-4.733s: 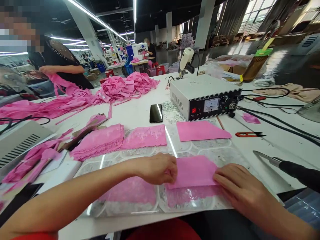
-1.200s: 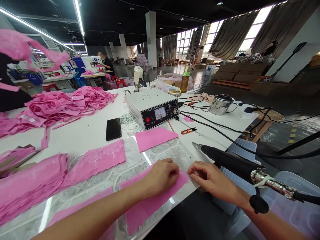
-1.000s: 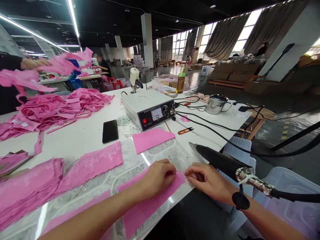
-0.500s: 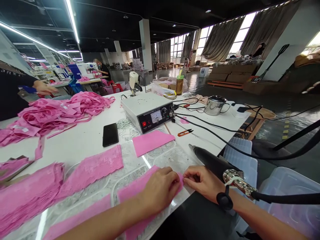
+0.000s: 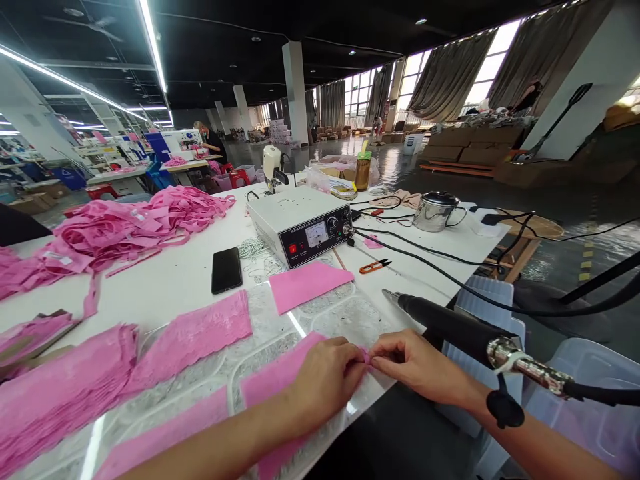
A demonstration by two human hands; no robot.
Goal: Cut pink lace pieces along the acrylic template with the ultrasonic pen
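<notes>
Near the front table edge, a piece of pink fabric (image 5: 273, 373) lies flat on the clear-covered, patterned surface. My left hand (image 5: 325, 373) rests over this fabric, thumb and forefinger pinching its right end. My right hand (image 5: 417, 363) pinches the same small gathered end, so the fingertips of both hands nearly touch. Just above my right wrist is a black handheld tool (image 5: 450, 327) with a metal tip, pointing left; neither hand grips it. Another flat pink piece (image 5: 310, 283) lies farther back, in front of a control box (image 5: 305, 223) with a dial and lit red switch.
Stacked pink pieces (image 5: 65, 393) and a pink heap (image 5: 135, 227) occupy the left. A phone (image 5: 227, 270), orange thread snips (image 5: 375, 266), metal mug (image 5: 437, 210) and bottle (image 5: 363, 171) stand or lie around the box. Black cables (image 5: 430, 257) cross rightward; plastic bins (image 5: 580, 400) sit beside the table.
My right hand has come in to my left and closed on the fabric's end, which now looks gathered. The co-worker's hand at the far left has gone out of view.
</notes>
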